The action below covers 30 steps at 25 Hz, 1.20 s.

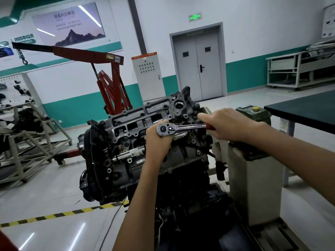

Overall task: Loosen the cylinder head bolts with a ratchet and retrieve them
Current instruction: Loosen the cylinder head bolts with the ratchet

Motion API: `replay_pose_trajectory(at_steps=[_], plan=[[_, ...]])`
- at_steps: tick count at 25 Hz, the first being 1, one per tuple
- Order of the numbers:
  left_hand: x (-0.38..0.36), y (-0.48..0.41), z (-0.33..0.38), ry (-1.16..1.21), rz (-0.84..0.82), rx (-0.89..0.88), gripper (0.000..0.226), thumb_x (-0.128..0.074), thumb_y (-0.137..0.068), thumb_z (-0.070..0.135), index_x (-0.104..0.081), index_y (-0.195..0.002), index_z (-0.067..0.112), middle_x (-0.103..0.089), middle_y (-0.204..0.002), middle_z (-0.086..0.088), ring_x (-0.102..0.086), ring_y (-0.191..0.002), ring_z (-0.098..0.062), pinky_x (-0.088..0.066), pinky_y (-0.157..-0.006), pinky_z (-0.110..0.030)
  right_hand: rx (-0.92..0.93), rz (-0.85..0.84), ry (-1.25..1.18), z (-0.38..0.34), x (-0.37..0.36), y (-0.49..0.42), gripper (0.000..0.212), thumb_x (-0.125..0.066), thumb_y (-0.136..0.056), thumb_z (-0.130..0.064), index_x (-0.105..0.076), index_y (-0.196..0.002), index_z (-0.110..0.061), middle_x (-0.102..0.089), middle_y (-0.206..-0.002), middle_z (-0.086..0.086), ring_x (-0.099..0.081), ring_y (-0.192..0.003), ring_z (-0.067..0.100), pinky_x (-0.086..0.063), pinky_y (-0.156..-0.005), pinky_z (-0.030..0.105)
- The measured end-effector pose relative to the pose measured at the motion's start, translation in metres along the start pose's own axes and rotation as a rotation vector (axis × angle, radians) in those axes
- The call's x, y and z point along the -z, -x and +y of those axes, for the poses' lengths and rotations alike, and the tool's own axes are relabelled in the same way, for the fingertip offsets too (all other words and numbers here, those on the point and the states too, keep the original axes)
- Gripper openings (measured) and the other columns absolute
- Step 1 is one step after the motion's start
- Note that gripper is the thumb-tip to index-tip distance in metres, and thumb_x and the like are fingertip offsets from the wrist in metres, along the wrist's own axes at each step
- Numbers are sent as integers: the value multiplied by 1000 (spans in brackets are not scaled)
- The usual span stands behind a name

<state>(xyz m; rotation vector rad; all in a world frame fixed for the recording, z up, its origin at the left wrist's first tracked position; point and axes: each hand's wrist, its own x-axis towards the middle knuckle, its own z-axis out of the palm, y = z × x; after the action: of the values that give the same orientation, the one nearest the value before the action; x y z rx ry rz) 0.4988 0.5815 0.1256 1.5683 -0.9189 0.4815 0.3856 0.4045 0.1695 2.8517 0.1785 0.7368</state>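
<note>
Loosening a bolt on the cylinder head [126, 115], judging by the grip.
Bracing with the left hand [158, 142] curled under the ratchet [183, 127] head, near right side; clamping the red handle [210, 127] in the right hand [230, 124]. Cannot see the bolt beneath. Next, probably: swing the handle, keeping the tool square.
</note>
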Motion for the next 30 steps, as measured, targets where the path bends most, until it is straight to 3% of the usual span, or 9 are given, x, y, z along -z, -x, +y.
replay_pose_trajectory(at_steps=[3, 7, 11, 13, 17, 21, 24, 28, 30], plan=[[-3, 5, -2, 17, 78, 6, 39, -64, -88, 3, -40, -57, 5, -40, -55, 0, -32, -54, -6, -30, -51, -21, -74, 30, -76, -12, -17, 8, 9, -47, -86, -12, -41, -92, -14, -48, -62, -4, -54, -56, 17, -44, -52, 28], [-24, 13, 4, 75, 229, 22, 39, -65, -90, 10, -39, -63, 20, -41, -55, 14, -34, -53, -2, -32, -53, -15, -402, 116, -662, -93, -68, 44, 15, -53, -82, -13, -44, -94, -15, -53, -67, 5, -55, -60, 26, -45, -56, 34], [-25, 11, 0, 266, 257, 43, 33, -64, -90, 13, -42, -66, 19, -37, -65, 3, -34, -65, -12, -39, -63, -25, -495, 195, -999, -161, -84, 37, 16, -52, -79, -11, -41, -84, -21, -52, -64, -3, -53, -55, 18, -47, -54, 29], [-21, 8, -2, 305, 211, 154, 28, -66, -87, 22, -47, -66, 21, -46, -68, 2, -43, -68, -14, -44, -71, -27, -438, 139, -875, -133, -77, 41, 16, -52, -80, -12, -39, -86, -19, -47, -64, -1, -51, -57, 22, -43, -54, 28], [-18, 4, -2, 104, 141, 61, 45, -63, -92, 11, -35, -56, 14, -35, -57, -1, -31, -57, -15, -29, -57, -31, -117, -56, -298, -28, -31, 26, 9, -48, -87, -9, -42, -93, -12, -43, -60, -10, -54, -52, 11, -45, -47, 20], [-10, 3, -3, 85, 95, 30, 47, -65, -90, 10, -35, -55, 20, -35, -53, 11, -29, -54, -8, -29, -54, -27, -36, 32, -34, -2, -10, 1, 10, -49, -86, -12, -43, -94, -14, -37, -58, -10, -49, -55, 17, -44, -53, 28], [-15, 8, -4, 104, 161, 56, 41, -65, -90, 13, -37, -60, 16, -39, -57, 3, -34, -58, -12, -35, -58, -31, -226, 77, -344, -46, -49, 33, 14, -51, -85, -10, -43, -95, -15, -53, -64, -2, -54, -54, 15, -45, -49, 23], [-28, 10, 2, 192, 221, 32, 42, -62, -91, 5, -36, -63, 22, -35, -56, 15, -29, -59, -7, -38, -64, -29, -508, 205, -960, -142, -80, 39, 19, -55, -80, -10, -42, -84, -23, -55, -63, -2, -54, -51, 8, -42, -48, 14], [-26, 9, 3, 160, 226, 9, 45, -62, -92, 6, -33, -63, 23, -30, -58, 13, -26, -58, -6, -31, -57, -27, -510, 238, -1049, -165, -84, 36, 17, -54, -79, -11, -42, -84, -24, -56, -66, 0, -57, -56, 14, -49, -54, 22]])
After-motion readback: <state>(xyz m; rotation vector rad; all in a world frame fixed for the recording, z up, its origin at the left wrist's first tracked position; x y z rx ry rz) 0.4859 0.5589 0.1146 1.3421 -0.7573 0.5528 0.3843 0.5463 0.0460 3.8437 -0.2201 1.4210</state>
